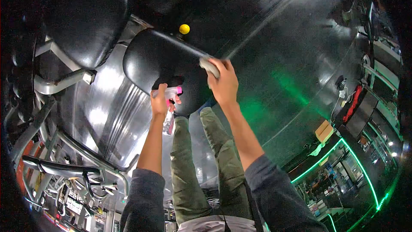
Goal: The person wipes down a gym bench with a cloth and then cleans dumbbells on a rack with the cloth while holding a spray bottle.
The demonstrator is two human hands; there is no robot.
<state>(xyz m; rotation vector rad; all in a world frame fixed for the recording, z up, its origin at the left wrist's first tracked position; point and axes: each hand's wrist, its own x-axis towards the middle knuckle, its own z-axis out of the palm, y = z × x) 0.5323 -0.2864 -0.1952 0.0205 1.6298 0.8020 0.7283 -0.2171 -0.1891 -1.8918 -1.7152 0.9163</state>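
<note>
Gripping a spray bottle [171,92], partly hidden by left hand [159,102]; clutching a blurred grey wad [209,67] in right hand [226,82] by black pad [154,58], near yellow knob [184,29].

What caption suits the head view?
The left hand grips a spray bottle while the right hand holds a pale wad, probably cloth, at the edge of a black pad.

Green strip light [352,155] frames a probable mirror [332,184].

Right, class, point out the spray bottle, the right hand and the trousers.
Spray bottle [168,123], head view: its body.
Right hand [225,84], head view: back of the hand.
Trousers [185,163], head view: left leg.
</note>
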